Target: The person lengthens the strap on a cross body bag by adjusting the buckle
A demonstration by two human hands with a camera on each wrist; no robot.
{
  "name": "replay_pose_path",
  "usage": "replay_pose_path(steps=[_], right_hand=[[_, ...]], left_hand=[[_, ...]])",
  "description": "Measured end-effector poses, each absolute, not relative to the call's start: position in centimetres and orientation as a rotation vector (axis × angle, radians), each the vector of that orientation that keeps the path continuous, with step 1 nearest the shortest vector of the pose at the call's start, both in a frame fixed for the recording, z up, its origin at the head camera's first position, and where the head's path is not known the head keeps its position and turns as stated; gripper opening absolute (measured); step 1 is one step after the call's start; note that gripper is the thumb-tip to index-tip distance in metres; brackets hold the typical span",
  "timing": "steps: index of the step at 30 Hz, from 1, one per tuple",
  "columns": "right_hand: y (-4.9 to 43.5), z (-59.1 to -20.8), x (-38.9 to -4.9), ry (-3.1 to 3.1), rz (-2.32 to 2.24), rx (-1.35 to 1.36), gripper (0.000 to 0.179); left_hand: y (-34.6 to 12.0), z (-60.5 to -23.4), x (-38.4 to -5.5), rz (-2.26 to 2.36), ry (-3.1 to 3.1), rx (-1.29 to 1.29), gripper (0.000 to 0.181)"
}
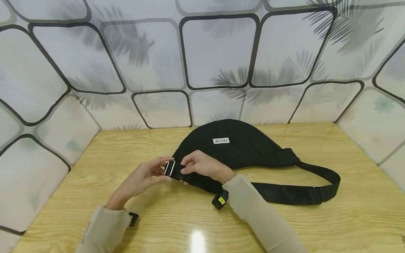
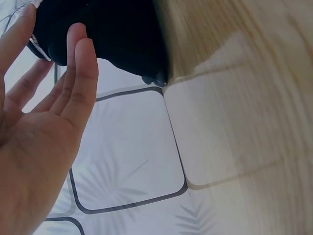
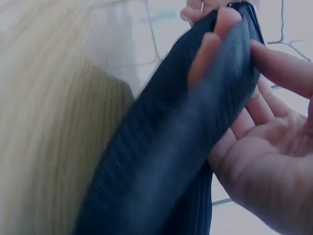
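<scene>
A black waist bag [image 1: 243, 151] with a small white label [image 1: 221, 140] lies on the table. At its left end, my left hand [image 1: 142, 181] pinches a silver-rimmed strap slider [image 1: 169, 168] between thumb and fingers. My right hand [image 1: 207, 167] holds the black strap [image 1: 289, 193] just to the right of the slider. In the right wrist view the strap [image 3: 161, 152] passes between the thumb and fingers of the right hand [image 3: 279, 142]. The left wrist view shows the palm of the left hand [image 2: 54, 112] beside the dark bag [image 2: 117, 34].
The strap loops round at the right, with an adjuster near its bend. The wooden table [image 1: 177, 228] meets a patterned white backdrop [image 1: 218, 52] behind the bag and at both sides. A small black wrist camera [image 1: 219, 201] sits by the right cuff.
</scene>
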State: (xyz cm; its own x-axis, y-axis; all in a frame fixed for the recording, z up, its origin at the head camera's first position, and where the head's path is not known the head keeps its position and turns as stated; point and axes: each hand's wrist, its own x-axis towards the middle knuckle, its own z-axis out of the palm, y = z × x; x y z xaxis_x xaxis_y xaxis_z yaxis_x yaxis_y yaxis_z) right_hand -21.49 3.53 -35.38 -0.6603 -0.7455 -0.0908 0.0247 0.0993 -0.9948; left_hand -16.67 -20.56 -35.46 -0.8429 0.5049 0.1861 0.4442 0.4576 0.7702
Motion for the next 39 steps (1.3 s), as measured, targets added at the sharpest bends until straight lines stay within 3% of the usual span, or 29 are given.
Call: replay_pose_path(steps=[12, 21, 30, 39], right_hand=[[2.4, -35.2, -20.6, 1.805, -1.687, -0.698, 0.012], [4.5, -35.2, -21.8, 1.81, -1.549, -0.835, 0.016], [5.0, -35.6, -22.4, 1.798, -1.54, -0.836, 0.012], [3.0, -35.4, -20.8, 1.823, -1.698, -0.714, 0.013]], left_hand=[[-19.9, -35.6, -16.7, 1.37, 2.552, 0.923, 0.052], [-20.1, -35.8, -16.7, 1.348, 2.588, 0.962, 0.051], [-20.3, -35.6, -16.6, 1.331, 2.583, 0.923, 0.052], [-19.7, -35.8, -16.5, 1.385, 2.54, 0.933, 0.044]])
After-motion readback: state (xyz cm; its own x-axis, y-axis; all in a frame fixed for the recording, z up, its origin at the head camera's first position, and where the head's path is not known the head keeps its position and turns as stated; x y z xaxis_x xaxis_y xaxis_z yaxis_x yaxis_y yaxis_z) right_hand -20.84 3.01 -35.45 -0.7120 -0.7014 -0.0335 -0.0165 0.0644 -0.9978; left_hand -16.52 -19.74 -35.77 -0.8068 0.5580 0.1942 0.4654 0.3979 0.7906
